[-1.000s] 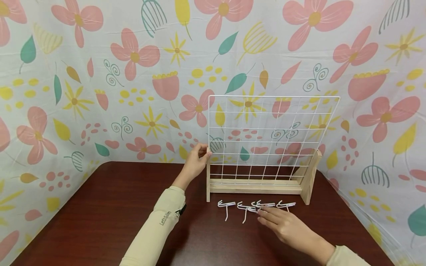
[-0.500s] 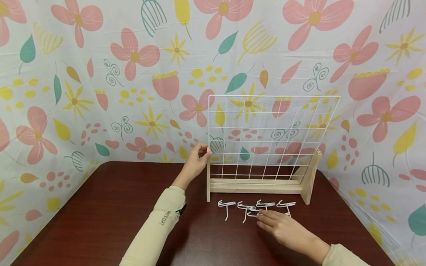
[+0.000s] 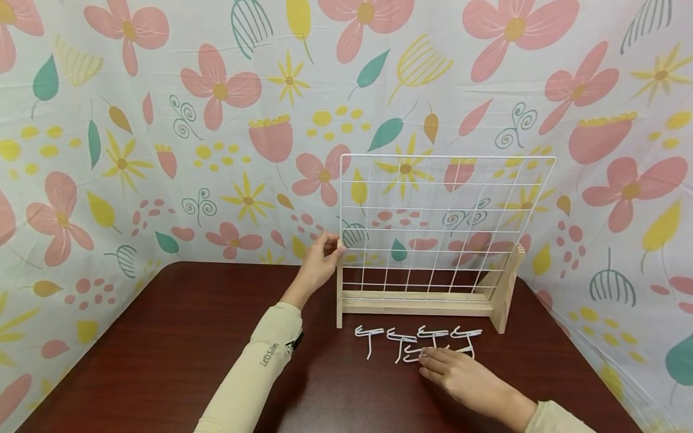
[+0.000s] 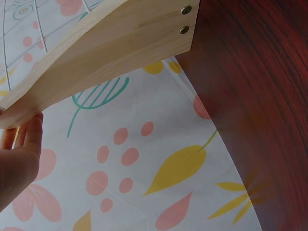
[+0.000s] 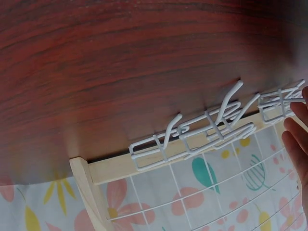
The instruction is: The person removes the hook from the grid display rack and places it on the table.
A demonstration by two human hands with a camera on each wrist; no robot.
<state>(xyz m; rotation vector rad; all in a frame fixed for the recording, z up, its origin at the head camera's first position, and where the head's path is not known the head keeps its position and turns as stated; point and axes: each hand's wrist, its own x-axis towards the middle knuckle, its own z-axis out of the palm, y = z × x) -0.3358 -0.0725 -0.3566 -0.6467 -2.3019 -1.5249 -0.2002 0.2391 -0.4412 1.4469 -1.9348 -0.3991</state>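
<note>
A white wire grid panel (image 3: 430,230) stands upright in a wooden base (image 3: 417,311). My left hand (image 3: 319,258) pinches the upper end of the base's left side board (image 4: 96,62); its thumb is hidden in the left wrist view. On the table before the rack lie several white wire hooks (image 3: 370,332). My right hand (image 3: 460,379) pinches one hook (image 3: 412,355) at its fingertips, low over the table and in front of the others. Part of that hook is hidden under the fingers. The right wrist view shows the fingers (image 5: 293,137) at the right edge, by the hooks.
The dark wood-grain table (image 3: 162,337) carries the rack and hooks. A floral cloth (image 3: 216,150) hangs behind and along both sides. The base's right side board (image 3: 507,288) stands beyond the right hand.
The right hand has drawn one hook back from the row, toward the person, so it now sits apart from the hook behind it. The left hand has stayed on the side board.
</note>
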